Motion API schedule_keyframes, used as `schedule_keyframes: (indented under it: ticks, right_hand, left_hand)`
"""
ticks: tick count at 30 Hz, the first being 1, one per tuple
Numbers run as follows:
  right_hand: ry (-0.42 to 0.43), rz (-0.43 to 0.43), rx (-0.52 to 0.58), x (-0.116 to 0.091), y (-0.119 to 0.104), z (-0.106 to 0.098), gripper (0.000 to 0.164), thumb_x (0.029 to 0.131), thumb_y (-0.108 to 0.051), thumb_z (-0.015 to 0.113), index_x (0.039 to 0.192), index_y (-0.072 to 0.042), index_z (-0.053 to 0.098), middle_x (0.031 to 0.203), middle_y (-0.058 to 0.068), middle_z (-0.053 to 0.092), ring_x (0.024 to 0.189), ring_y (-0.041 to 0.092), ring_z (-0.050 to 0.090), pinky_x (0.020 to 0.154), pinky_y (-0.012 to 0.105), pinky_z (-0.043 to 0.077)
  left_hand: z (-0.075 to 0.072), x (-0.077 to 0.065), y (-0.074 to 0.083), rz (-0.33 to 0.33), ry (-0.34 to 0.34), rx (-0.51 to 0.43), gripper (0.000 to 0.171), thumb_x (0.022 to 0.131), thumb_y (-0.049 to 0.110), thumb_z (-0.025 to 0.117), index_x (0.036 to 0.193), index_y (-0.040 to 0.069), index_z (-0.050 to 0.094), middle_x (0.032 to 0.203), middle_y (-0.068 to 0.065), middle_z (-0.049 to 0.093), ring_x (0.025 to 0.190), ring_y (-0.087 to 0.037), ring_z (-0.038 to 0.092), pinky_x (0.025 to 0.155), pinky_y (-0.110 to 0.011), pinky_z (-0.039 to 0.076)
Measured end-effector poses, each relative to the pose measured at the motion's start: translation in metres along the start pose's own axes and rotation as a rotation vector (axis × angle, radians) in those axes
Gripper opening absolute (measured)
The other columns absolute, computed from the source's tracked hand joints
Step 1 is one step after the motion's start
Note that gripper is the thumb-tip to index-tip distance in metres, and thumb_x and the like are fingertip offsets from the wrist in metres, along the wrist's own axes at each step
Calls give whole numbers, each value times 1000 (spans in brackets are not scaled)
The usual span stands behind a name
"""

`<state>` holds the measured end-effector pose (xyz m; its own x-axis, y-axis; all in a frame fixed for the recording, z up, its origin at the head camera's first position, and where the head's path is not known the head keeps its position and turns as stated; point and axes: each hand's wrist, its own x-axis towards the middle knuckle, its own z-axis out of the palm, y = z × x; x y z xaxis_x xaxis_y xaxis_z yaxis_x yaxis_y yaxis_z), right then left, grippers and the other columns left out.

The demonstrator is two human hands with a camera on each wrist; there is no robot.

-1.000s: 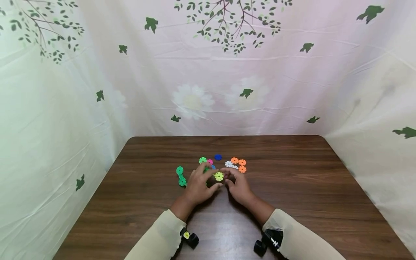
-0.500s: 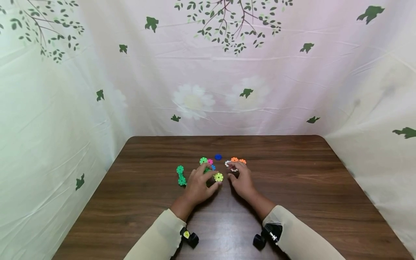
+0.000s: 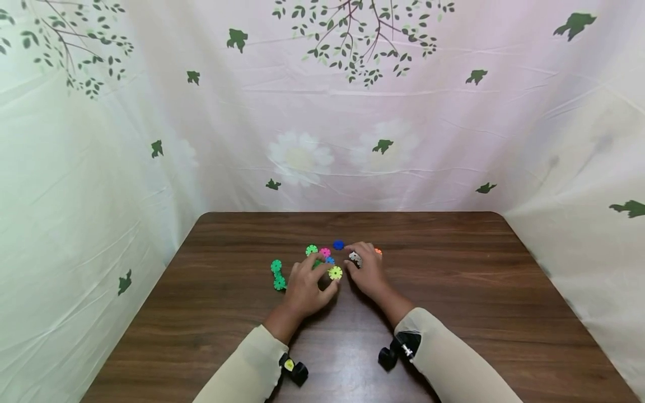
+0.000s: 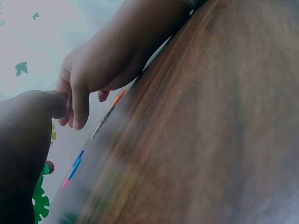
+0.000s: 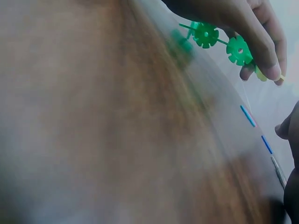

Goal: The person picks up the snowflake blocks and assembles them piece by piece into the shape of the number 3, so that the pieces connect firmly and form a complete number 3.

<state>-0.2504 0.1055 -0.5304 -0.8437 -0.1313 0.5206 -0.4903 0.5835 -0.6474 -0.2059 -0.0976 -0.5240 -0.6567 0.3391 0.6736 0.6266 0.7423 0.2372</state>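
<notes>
The left hand (image 3: pixel 304 286) is gripping. Its thumb and fingers are pinching one end of a chain (image 5: pixel 239 50) of green discs. A yellow disc (image 3: pixel 335 272) is sitting at that end, right by the fingertips. Maybe the fingers are gripping there to stop the chain wobbling, while the yellow disc is poking out free towards the other hand. The green discs are hooking together by their slots, and some of the chain is showing past the little-finger side of that hand.

The right hand (image 3: pixel 370 271) is hovering with its fingers bent and pointing down. Its thumb and pointing finger are standing apart, and they do not look to be gripping anything. The white discs (image 3: pixel 355 256) are lying between and under those fingers, perhaps because the hand is reaching for them. Its other fingertips are hiding in the head view.

Just past the left fingertips, a light blue disc (image 3: pixel 330 261) and a pink disc (image 3: pixel 325 253) are lying close together. A light green disc (image 3: pixel 311 249) is lying beyond the knuckles. An orange disc (image 3: pixel 378 252) is peeking out behind the right fingers. Farther ahead of both hands, a dark blue disc (image 3: pixel 338 245) is lying flat. Loose discs are probably spreading out so fingers can get at each one.
</notes>
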Motion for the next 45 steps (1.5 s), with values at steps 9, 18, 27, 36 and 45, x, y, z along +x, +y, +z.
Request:
schedule_keyframes:
  ticks: [9,18,27,36,45]
  right_hand:
    - [14,53,-48,7,-1,3,32,92,-3,85,123,-3,77,121,14,76,122,36,63,103,64,34]
    - [-96,-15,-70,10,-3,7,32,95,-10,85,125,-3,77,126,13,76,126,35,60,102,64,33]
    - [-207,-56,-165,18,-3,15,18,97,-19,85,113,-13,83,127,10,76,129,36,55,99,61,28]
    - [-252,-68,-222,19,-4,17,13,97,-23,84,108,-17,88,129,4,79,127,32,53,100,62,24]
    - [-252,-20,-238,17,-5,17,10,96,-27,85,99,-18,89,126,1,82,126,29,55,103,62,24]
  left_hand:
    - [-1,-1,-1,7,11,-5,36,87,31,88,118,13,81,124,-14,73,102,-24,72,76,-45,52]
    - [-6,-3,-6,-9,-2,29,31,88,31,88,114,15,81,123,-14,73,105,-25,73,81,-50,52]
    - [-7,-3,-16,-37,-54,37,30,90,34,87,115,16,83,125,-8,73,109,-23,73,85,-51,52]
    - [-10,-4,-26,-42,-89,53,31,91,36,86,116,18,83,127,-8,73,112,-24,73,88,-53,51]
    - [-10,-5,-32,-70,-114,47,31,93,39,85,117,19,83,128,-8,72,114,-26,72,91,-54,50]
